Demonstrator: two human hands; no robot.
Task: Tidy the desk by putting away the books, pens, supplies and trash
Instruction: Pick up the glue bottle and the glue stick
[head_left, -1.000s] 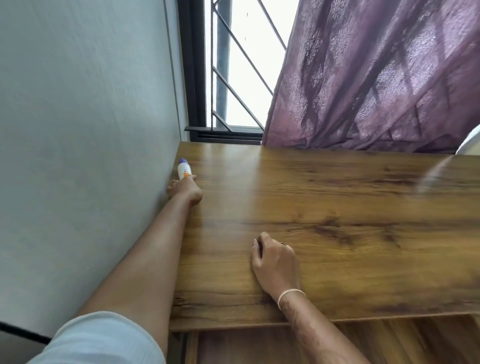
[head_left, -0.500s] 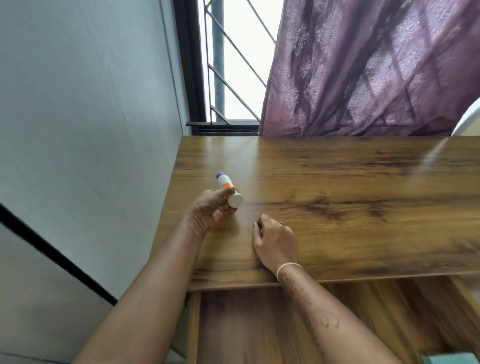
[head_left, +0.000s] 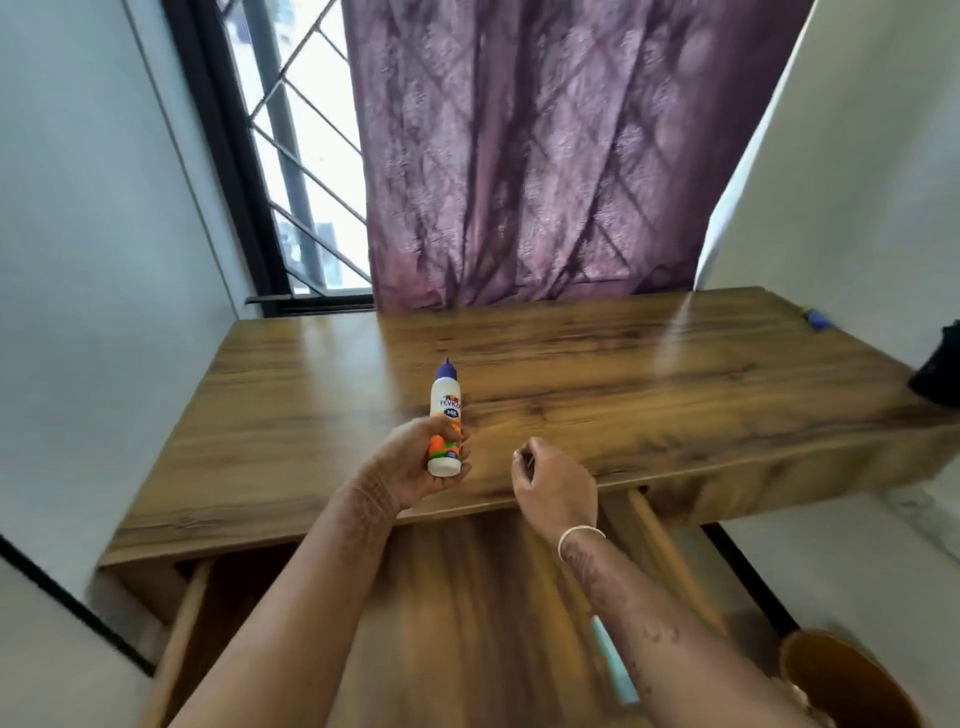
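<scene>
White glue bottle (head_left: 445, 415), purple-capped, is sitting upright in the left hand (head_left: 410, 467), whose fingers are curling round its lower half, just above the tabletop (head_left: 623, 374) front edge. Beside it the right hand (head_left: 556, 488) is hovering, fingers loosely curled, gripping nothing, over the open drawer (head_left: 467, 597).

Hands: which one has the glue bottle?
The left hand grips the white, purple-capped glue bottle above the desk; the right hand, loosely curled beside it, holds nothing.

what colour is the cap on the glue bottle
Purple: the pointed cap of the white plastic glue bottle, clearest in the head view.
</scene>
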